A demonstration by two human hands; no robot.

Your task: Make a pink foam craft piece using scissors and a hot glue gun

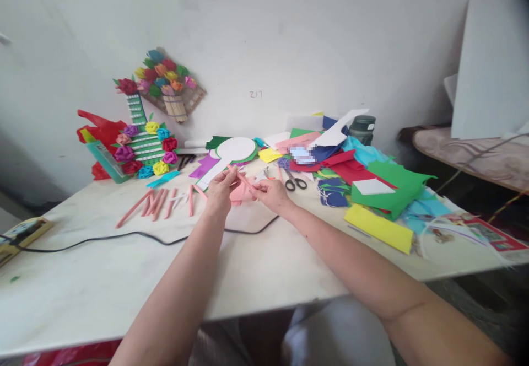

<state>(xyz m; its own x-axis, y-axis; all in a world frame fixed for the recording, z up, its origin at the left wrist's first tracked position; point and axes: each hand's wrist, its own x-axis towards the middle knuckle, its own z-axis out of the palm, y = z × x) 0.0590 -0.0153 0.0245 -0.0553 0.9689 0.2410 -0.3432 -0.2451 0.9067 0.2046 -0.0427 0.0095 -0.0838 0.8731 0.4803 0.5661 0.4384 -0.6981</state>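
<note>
Between my two hands a narrow pink paper strip (pixel 243 177) is stretched over the table. My left hand (pixel 222 188) pinches its upper left end, and my right hand (pixel 271 194) grips the lower right end. Just beneath the strip lies a sheet of pink paper (pixel 236 194). Several rolled pink paper strips (pixel 159 205) rest on the table left of my left hand. Behind that hand is a white round cutout with a long handle (pixel 235 150), partly hidden by my fingers. Black-handled scissors (pixel 295 182) lie right of my right hand.
A black cable (pixel 136 233) crosses the table from a power strip (pixel 25 236). A glue bottle (pixel 105 159) and paper-flower crafts (pixel 151 140) stand at the back left. Coloured sheets, including a yellow piece (pixel 378 228), pile up on the right near a dark jar (pixel 362 129).
</note>
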